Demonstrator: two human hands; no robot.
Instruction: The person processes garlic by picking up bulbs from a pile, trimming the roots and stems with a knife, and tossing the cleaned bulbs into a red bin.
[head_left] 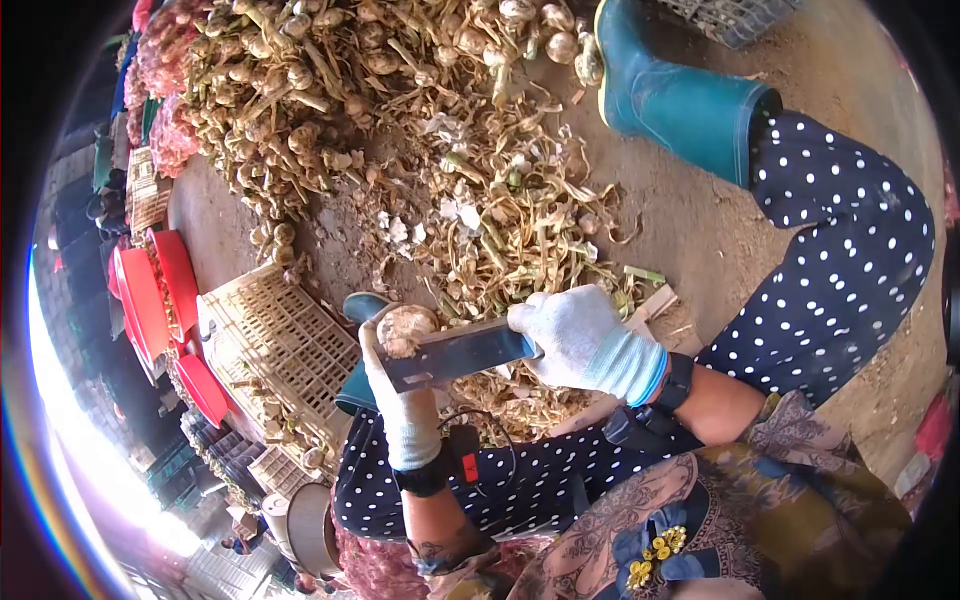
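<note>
Open room: bare dirt ground is seen beyond the right hand, between the trimmings and the teal boot; the space near the left hand is crowded by a cream crate and red crates
Edges: the knife is laid across both hands, its flat blade shown broadside and its far end reaching the left hand; which long edge is sharpened cannot be told
Left hand: the left hand, gloved in white, is closed around a garlic bulb, which is held up at the fingertips
Right hand: the right hand, gloved in white with a blue cuff, is clenched on the knife handle, which is hidden inside the fist
Bulb relative to grip: the bulb is seated at the top of the left fist, touching the blade just above it; it is held apart from the right hand, with the length of the blade between them
Beyond the hands: a heap of cut stalks and skins is spread just past the blade, and a large pile of untrimmed garlic is stacked farther off
Below the hands: polka-dot trousers are seen on both knees, a wrist strap on each forearm
Surface: packed brown dirt, littered with dry husk
Room: an outdoor yard in strong sun, with glare at the lower left
</note>
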